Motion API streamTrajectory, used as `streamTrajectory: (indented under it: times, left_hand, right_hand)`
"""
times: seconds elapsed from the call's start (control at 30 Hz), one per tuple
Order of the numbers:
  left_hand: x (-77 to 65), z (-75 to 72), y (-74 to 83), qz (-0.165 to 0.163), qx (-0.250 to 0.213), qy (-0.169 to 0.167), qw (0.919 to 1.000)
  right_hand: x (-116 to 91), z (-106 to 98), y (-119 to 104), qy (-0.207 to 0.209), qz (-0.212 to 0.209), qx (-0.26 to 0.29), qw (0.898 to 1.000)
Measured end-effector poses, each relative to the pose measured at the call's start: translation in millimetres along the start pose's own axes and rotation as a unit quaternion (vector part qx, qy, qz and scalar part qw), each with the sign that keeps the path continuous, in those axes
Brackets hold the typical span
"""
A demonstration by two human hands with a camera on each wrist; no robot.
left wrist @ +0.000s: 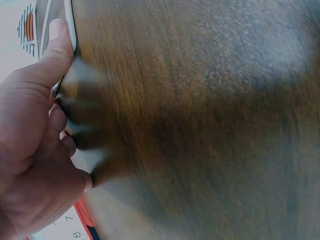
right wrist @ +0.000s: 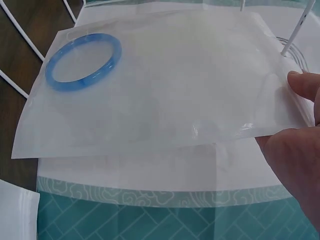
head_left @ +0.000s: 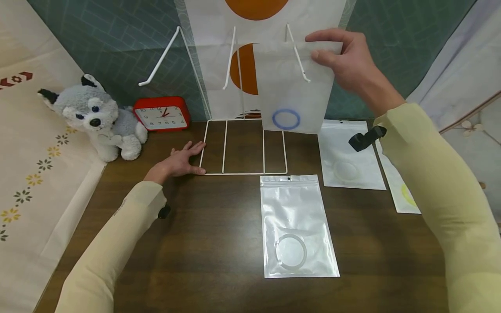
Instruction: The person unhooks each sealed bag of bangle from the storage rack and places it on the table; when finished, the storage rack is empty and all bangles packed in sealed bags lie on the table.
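My right hand [head_left: 354,61] pinches the top right corner of a whitish plastic pouch [head_left: 274,78] between thumb and fingers. Inside the pouch, low down, shows a blue bangle [right wrist: 75,86]. The pouch hangs against a white wire hook rack [head_left: 242,174], and its right prong [head_left: 298,56] overlaps the pouch's top part. In the right wrist view that prong's tip meets the pouch near my fingers. My left hand [head_left: 182,161] rests at the left end of the rack's base, fingers spread and thumb against the front corner of the wire.
A silvery zip pouch [head_left: 297,208] with a pale bangle lies in front of the rack. Further right lie another pouch [head_left: 332,148] and one with a yellow ring [head_left: 407,195], partly under my sleeve. A red clock [head_left: 182,108] and a plush husky [head_left: 84,108] stand at the left.
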State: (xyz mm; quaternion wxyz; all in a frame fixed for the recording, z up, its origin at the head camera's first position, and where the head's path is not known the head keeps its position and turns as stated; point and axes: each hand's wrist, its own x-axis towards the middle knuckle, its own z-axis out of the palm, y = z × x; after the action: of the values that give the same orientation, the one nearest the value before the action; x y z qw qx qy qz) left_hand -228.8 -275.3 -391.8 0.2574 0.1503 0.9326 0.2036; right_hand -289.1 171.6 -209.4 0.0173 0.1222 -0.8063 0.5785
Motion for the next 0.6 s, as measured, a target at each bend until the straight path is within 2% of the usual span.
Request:
streamTrajectory:
  times: [0.27,0.6]
  left_hand:
    - [-0.4,0.3,0.8,-0.001,-0.002,0.002,1.0]
    - [2.4,0.6,1.8,-0.004,0.0,0.003,1.0]
  right_hand:
    - [-16,-4,0,-0.006,-0.001,-0.014,1.0]
    - [-34,-9,0,-0.019,-0.026,0.042,0.999]
